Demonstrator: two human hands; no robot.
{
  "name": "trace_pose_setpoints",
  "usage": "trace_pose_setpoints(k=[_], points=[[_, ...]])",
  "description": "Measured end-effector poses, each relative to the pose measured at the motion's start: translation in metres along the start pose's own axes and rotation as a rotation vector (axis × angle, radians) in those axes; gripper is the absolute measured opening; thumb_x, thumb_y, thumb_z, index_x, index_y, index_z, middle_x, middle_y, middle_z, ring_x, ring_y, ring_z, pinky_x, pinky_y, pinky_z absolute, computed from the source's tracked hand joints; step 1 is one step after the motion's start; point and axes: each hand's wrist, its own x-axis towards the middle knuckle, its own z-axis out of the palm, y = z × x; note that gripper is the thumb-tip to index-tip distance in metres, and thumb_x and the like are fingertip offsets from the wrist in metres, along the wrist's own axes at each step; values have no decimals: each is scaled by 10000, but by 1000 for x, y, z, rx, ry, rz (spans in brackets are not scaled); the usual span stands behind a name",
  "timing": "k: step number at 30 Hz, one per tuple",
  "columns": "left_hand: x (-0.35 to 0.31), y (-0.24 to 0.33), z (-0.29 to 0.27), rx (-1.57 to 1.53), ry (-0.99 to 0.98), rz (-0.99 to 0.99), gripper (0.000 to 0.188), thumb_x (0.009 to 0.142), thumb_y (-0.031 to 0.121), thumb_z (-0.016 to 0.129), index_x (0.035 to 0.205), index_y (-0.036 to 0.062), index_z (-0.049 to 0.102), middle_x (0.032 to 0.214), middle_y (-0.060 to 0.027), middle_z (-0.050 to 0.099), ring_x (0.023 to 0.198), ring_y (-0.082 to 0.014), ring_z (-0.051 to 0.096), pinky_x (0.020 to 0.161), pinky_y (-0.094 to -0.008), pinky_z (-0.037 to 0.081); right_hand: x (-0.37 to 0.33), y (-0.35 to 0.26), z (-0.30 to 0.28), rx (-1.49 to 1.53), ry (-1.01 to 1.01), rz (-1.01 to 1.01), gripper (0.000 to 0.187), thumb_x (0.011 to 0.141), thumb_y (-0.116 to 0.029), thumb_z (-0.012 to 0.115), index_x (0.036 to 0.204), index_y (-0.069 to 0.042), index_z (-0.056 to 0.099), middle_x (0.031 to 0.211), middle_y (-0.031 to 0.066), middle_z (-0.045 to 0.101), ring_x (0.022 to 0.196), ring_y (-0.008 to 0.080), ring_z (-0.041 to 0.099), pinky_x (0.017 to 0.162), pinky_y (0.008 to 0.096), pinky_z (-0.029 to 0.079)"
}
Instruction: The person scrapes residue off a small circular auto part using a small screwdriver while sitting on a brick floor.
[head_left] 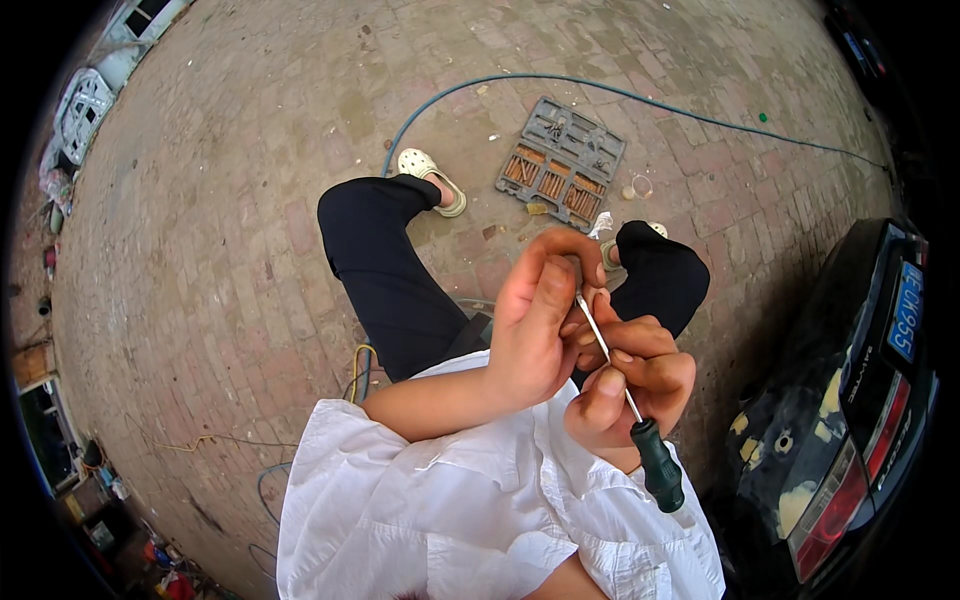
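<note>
In front of my lap, both hands are raised close together. My right hand (640, 385) pinches the metal shaft of a screwdriver between thumb and fingers. The dark green handle (657, 465) of this screwdriver points down toward my shirt, free of the palm. My left hand (540, 310) is closed, with its thumb and curled index finger around the screwdriver's tip end. A small dark grey piece shows there; the fingers hide most of it, so I cannot tell its kind.
On the brick paving beyond my feet lies an open grey tool case (613, 150) with rusty pieces in its compartments. A blue hose (510, 76) curves behind it. At right stands a dark car (790, 440) with patches of filler. Thin cables (205, 438) lie at left.
</note>
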Motion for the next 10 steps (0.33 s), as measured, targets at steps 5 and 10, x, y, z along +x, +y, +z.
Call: trace_pose_setpoints(k=[5, 10], points=[[2, -5, -4, 103, -51, 99, 390, 928, 462, 384, 913, 75, 425, 688, 23, 384, 453, -11, 278, 409, -142, 297, 4, -4, 8, -174, 25, -32, 261, 854, -199, 530, 804, -35, 333, 745, 166, 556, 538, 150, 485, 555, 270, 418], [0, -4, -7, 18, -54, 4, 363, 925, 454, 413, 938, 92, 424, 806, 0, 399, 525, 3, 342, 457, -146, 347, -5, 2, 13, -168, 133, 65, 279, 866, -240, 544, 845, -49, 342, 813, 161, 567, 573, 166, 507, 587, 305, 439]])
